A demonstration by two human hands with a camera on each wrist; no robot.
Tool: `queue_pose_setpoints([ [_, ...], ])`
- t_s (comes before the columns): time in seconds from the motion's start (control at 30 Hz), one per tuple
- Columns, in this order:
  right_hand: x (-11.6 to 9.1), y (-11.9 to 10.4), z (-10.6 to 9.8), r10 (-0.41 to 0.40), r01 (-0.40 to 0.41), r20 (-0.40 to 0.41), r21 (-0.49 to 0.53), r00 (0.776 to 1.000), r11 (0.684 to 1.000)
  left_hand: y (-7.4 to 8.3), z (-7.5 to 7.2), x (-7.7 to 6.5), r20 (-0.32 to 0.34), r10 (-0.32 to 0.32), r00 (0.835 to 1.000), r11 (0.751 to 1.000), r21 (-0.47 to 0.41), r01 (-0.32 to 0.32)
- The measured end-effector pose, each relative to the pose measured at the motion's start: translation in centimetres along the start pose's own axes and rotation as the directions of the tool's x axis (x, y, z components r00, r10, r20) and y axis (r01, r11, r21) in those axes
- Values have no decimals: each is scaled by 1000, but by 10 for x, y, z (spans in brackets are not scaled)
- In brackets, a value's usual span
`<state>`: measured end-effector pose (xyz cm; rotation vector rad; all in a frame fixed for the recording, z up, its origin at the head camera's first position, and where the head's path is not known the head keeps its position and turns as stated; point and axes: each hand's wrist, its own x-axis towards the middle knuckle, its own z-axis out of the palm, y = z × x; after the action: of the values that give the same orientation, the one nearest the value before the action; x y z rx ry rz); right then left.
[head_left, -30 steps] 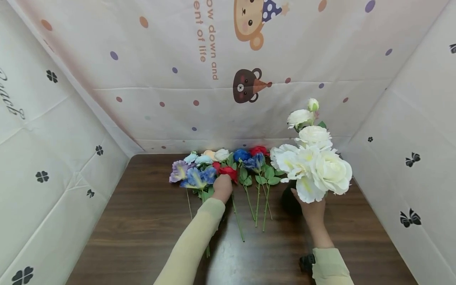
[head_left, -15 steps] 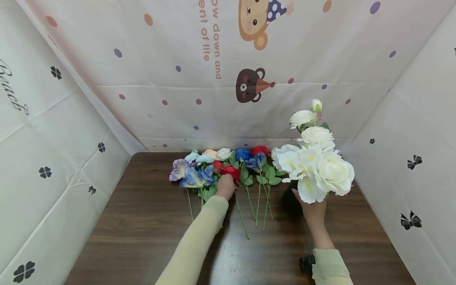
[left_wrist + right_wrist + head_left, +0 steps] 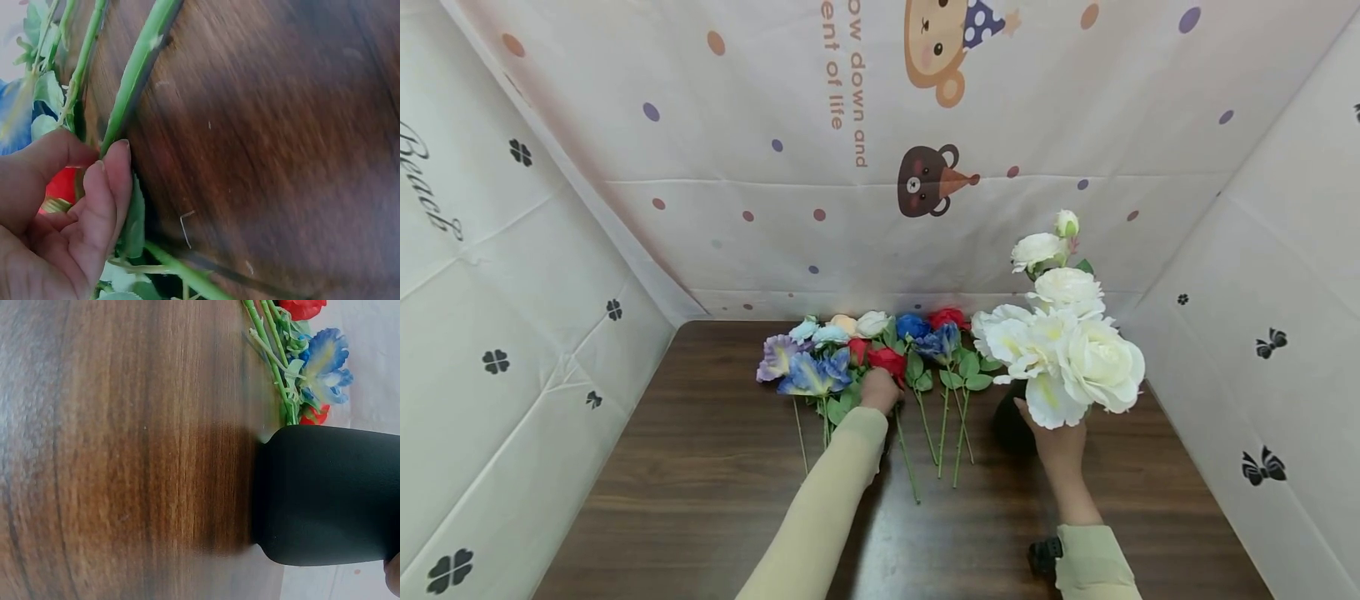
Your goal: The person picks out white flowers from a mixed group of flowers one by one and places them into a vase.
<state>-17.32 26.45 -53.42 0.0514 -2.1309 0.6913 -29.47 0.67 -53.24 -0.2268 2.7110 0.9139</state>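
Observation:
My left hand [image 3: 880, 390] reaches into the flowers at the back of the table and pinches the green stem [image 3: 132, 84] of a red rose [image 3: 887, 362] close below its bloom. Thumb and fingertips meet on that stem in the left wrist view. At the right, a black vase [image 3: 331, 497] stands upright on the table, filled with white flowers [image 3: 1067, 333]. My right hand [image 3: 1060, 443] grips the side of the vase just under the blooms; most of its fingers are hidden by the petals and vase.
Around the left hand lie blue irises [image 3: 815, 372], a purple iris [image 3: 777, 358], pale blue flowers [image 3: 830, 334] and a white rose [image 3: 872, 323]. Blue and red flowers [image 3: 947, 317] lie between the hands. Printed cloth [image 3: 760, 250] hangs at the table's back and sides.
My left hand has shifted slightly to the right among the flowers, its forearm now covering stems that showed before. The right hand stays on the vase. The head view has tilted a little.

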Motion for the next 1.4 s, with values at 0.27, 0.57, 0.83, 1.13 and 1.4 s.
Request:
queue_pose_setpoints([
  [0.27, -1, -2, 0, 26, -27, 7, 37, 1000, 999, -9, -1, 1, 6, -18, 1000, 973, -232, 19],
  [0.57, -2, -1, 0, 42, -43, 17, 67, 999, 997, -21, -10, 0, 166, -38, 985, 843, -524, 121],
  [0.83, 0, 0, -1, 36, -36, 26, 9, 999, 999, -17, -28, 2, 320, -29, 947, 713, -658, 244],
  [1.13, -2, 1, 0, -2, 3, 14, -65, 1000, 998, -10, -37, 1, 270, 33, 962, 697, -696, 171],
  [1.4, -1, -3, -1, 113, -115, 49, 28, 992, 993, 9, -56, -9, 186, 172, 967, 727, -687, 2],
])
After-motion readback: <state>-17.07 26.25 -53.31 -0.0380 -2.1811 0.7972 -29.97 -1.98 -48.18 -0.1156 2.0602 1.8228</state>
